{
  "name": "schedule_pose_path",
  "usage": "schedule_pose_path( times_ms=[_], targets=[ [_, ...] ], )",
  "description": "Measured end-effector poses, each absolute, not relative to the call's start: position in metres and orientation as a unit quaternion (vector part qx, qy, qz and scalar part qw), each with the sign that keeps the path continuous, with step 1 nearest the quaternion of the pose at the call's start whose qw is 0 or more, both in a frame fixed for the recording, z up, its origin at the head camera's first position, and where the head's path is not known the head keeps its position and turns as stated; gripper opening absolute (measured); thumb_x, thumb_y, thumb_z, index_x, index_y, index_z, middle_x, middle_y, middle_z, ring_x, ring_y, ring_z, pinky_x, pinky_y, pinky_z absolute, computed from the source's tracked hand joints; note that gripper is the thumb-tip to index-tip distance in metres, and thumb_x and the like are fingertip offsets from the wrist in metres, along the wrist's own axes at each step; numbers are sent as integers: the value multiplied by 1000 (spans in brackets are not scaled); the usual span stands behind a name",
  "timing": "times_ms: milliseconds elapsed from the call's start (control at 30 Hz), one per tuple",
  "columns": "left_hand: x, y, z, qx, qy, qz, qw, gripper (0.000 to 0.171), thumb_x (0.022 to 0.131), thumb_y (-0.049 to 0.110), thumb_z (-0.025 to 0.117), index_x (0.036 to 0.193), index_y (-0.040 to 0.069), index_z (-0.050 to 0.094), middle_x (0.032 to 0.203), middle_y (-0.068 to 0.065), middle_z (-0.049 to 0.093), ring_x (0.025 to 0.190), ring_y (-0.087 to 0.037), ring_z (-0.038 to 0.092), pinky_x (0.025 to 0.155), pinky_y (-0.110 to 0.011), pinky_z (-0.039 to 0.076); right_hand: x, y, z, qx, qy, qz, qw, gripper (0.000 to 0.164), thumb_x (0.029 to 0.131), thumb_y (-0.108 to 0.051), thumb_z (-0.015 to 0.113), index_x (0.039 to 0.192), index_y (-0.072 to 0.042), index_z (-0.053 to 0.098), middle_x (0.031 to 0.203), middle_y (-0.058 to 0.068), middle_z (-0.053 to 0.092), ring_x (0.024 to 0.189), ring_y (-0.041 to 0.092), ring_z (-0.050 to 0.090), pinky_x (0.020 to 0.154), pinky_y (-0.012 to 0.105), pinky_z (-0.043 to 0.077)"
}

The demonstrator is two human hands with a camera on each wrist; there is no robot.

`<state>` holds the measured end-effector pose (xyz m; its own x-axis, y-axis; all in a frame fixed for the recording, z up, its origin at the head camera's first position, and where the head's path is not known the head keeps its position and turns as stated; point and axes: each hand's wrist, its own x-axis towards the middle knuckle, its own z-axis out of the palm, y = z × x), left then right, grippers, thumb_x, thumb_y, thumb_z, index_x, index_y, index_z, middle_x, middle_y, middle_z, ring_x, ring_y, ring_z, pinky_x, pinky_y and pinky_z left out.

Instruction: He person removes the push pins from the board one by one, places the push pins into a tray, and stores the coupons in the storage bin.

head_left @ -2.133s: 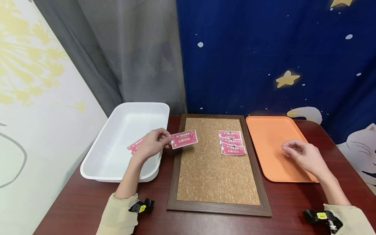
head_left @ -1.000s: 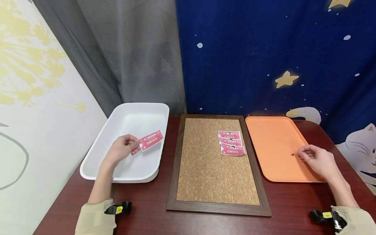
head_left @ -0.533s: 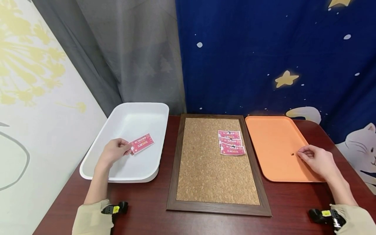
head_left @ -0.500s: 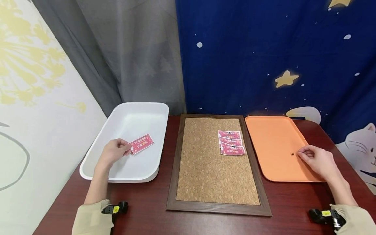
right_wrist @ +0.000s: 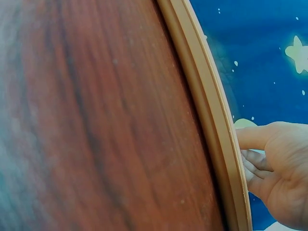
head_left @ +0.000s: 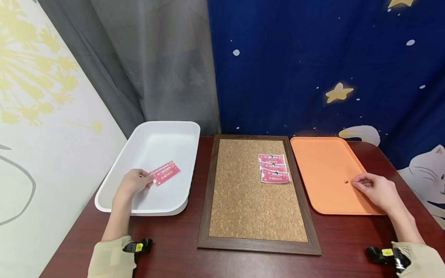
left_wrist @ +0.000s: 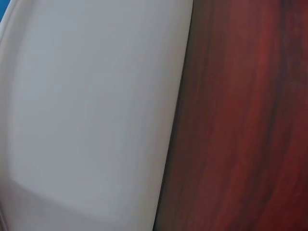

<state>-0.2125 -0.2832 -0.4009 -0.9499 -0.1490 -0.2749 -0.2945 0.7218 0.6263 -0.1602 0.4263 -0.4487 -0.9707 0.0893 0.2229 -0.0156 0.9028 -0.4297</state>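
Inside the white basin [head_left: 147, 200], my left hand [head_left: 133, 181] pinches the left end of a pink and white paper coupon [head_left: 167, 173]. Along its upper edge shows the rim of another pink coupon beneath. My right hand [head_left: 377, 191] is over the orange tray [head_left: 323, 154], fingers bent, thumb near the forefinger. Just left of those fingertips lies a tiny dark pin-like piece [head_left: 346, 182]. I cannot tell whether the right fingertips hold something. In the right wrist view, the tray's rim [right_wrist: 207, 96] hides them. The left wrist view shows only the basin's side and the tabletop.
Between basin and tray lies a cork board [head_left: 257, 216] in a brown wooden frame. Toward its upper right, three overlapping coupons [head_left: 276, 177] are each fixed with a dark pin. All stand on a dark red table [head_left: 174, 255], with a curtain [head_left: 278, 77] behind.
My left hand has carried the coupon from above the board's left side into the basin, lowering it over the coupon there. My right hand moved slightly right, exposing the tiny piece, then stayed still.
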Motion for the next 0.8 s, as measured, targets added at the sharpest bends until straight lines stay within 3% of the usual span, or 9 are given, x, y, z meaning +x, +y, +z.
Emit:
schedule_pose_path(
  times_ms=[200, 600, 800],
  targets=[
    [-211, -283, -400, -128, 921, 351, 108, 25, 99, 14, 61, 104, -10, 59, 77, -13, 66, 72, -24, 58, 71, -38, 41, -160, 427, -448, -23, -969, 226, 100, 13, 91, -13, 76, 93, 0, 71, 83, 15, 71, 71, 20, 61, 67, 31, 39],
    [-213, -285, -402, -126, 919, 357, 111, 27, 99, 14, 61, 107, -10, 57, 77, -12, 66, 71, -21, 58, 69, -34, 42, -157, 427, -447, -23, -968, 233, 91, 18, 90, -14, 76, 96, 2, 69, 85, 15, 71, 71, 11, 61, 62, 17, 39],
    [-213, -285, -400, -126, 925, 342, 107, 30, 98, 17, 60, 110, -10, 57, 78, -14, 64, 75, -25, 56, 70, -36, 42, -154, 428, -445, -21, -968, 237, 79, 23, 92, -17, 76, 100, 3, 67, 87, 16, 71, 73, 15, 63, 62, 17, 39]
  ],
)
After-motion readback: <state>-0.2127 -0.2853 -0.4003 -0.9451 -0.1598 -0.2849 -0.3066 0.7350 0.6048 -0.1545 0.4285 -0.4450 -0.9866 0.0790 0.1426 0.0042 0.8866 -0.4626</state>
